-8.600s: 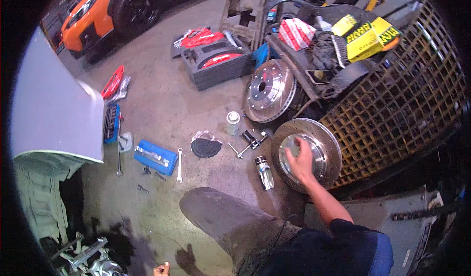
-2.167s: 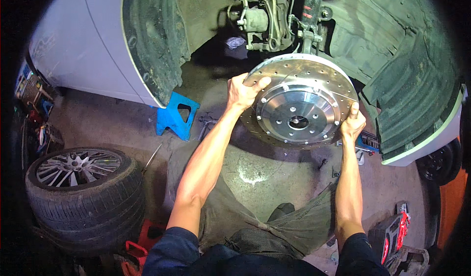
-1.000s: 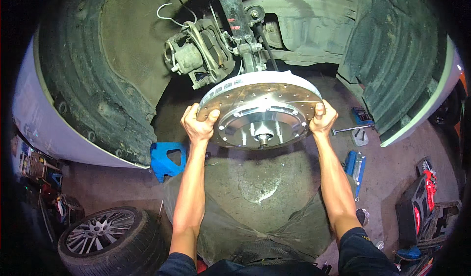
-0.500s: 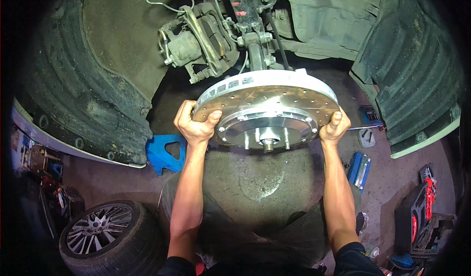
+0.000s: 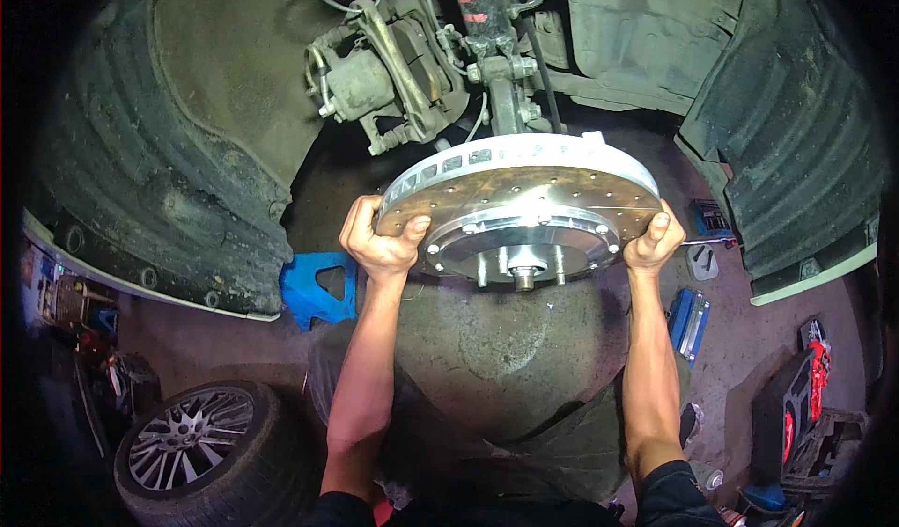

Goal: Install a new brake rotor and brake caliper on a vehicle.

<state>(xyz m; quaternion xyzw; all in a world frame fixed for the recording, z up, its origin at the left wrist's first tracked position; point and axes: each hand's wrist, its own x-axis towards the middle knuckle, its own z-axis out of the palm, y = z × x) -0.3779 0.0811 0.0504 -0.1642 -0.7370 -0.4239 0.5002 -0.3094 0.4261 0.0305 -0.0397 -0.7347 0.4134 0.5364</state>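
Note:
A large drilled brake disc (image 5: 524,186) sits in the middle, its bright vented rim upward and its face toward me. Wheel studs and the hub centre (image 5: 524,270) stick out through its middle part. My left hand (image 5: 381,239) grips the disc's left edge, thumb on the face and fingers behind the rim. At the right edge my right hand (image 5: 655,241) holds it the same way, fingers partly hidden. Above and left of the disc hangs a brake caliper (image 5: 375,78) with its hose. A dark suspension strut (image 5: 484,21) rises behind the disc.
Wheel-arch liners (image 5: 178,181) curve down both sides. A blue stand (image 5: 319,288) is on the floor at left, with a tyred alloy wheel (image 5: 201,438) nearer me. At right lie a blue metal box (image 5: 688,325), a small tray with bolts (image 5: 702,262) and an open tool case (image 5: 796,405).
The disc and both my hands appear slightly farther right in the picture. The caliper and strut have shifted too, so my view has moved a little. Both hands keep their hold.

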